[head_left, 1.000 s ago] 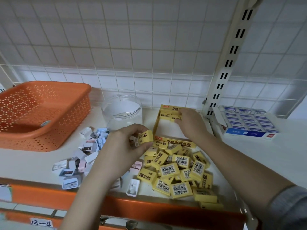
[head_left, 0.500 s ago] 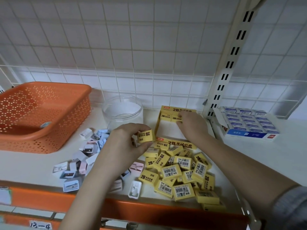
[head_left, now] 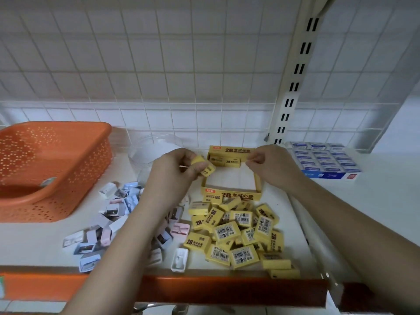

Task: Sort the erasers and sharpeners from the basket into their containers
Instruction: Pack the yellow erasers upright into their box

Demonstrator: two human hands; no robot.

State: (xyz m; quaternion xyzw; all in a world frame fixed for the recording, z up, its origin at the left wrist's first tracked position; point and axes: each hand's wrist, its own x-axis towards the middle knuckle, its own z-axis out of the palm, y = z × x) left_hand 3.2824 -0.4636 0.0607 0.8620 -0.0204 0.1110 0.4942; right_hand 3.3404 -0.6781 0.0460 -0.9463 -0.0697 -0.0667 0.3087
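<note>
Above the yellow tray (head_left: 230, 193), the left hand (head_left: 172, 171) pinches one yellow eraser (head_left: 204, 165) between thumb and fingertips. The right hand (head_left: 270, 165), at 3 o'clock of it, has fingers curled; whether they hold anything cannot be told. Risk: the eraser is held only at its edges and could slip, landing among the sharpeners (head_left: 109, 223) at 7 o'clock or on the loose eraser pile (head_left: 238, 233). Tray and erasers read "2B" with Chinese characters; several erasers show barcodes. Orange basket (head_left: 68, 130) lies at 9 o'clock.

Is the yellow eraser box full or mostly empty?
Mostly empty: the yellow eraser box holds only one row of erasers at its back; bare bottom shows.
</note>
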